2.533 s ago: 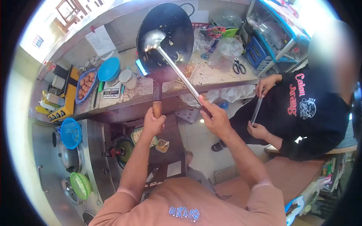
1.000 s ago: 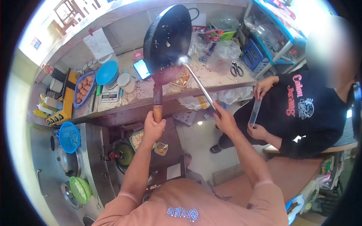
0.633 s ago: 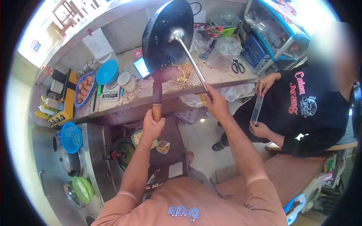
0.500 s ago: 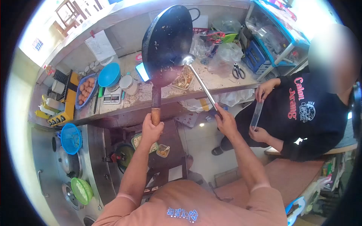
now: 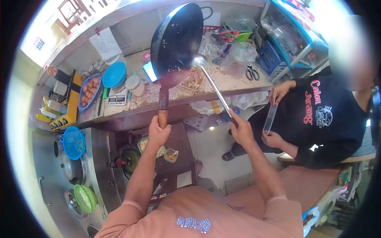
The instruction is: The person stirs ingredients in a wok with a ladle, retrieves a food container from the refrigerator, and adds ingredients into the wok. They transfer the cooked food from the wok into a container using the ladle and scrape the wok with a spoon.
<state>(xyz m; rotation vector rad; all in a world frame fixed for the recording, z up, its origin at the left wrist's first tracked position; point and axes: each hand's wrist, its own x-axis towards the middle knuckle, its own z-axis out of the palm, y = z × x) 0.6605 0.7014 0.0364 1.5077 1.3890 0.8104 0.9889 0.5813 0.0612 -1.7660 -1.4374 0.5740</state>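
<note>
My left hand (image 5: 159,133) is wrapped round the wooden handle of a dark wok (image 5: 174,43). The wok is tipped steeply on its side above the counter, and small food bits cling to its inner face. In my right hand (image 5: 241,129) is the dark grip of a long metal ladle (image 5: 215,86). The ladle's bowl is at the wok's lower right edge; glare hides whether they touch. Under that edge a heap of food (image 5: 193,80) lies on a wrapper or tray on the counter; the wok partly hides it.
A co-worker (image 5: 317,115) at the right holds a clear flat strip (image 5: 270,118). On the counter (image 5: 226,88) are scissors (image 5: 252,72), a scale (image 5: 117,98), a blue bowl (image 5: 114,74) and a basket of eggs (image 5: 90,92). A green basket (image 5: 85,198) stands lower left.
The wok and ladle have shifted slightly, and my right hand has moved a little to the right. Both hands keep their hold. The co-worker's head has moved slightly up.
</note>
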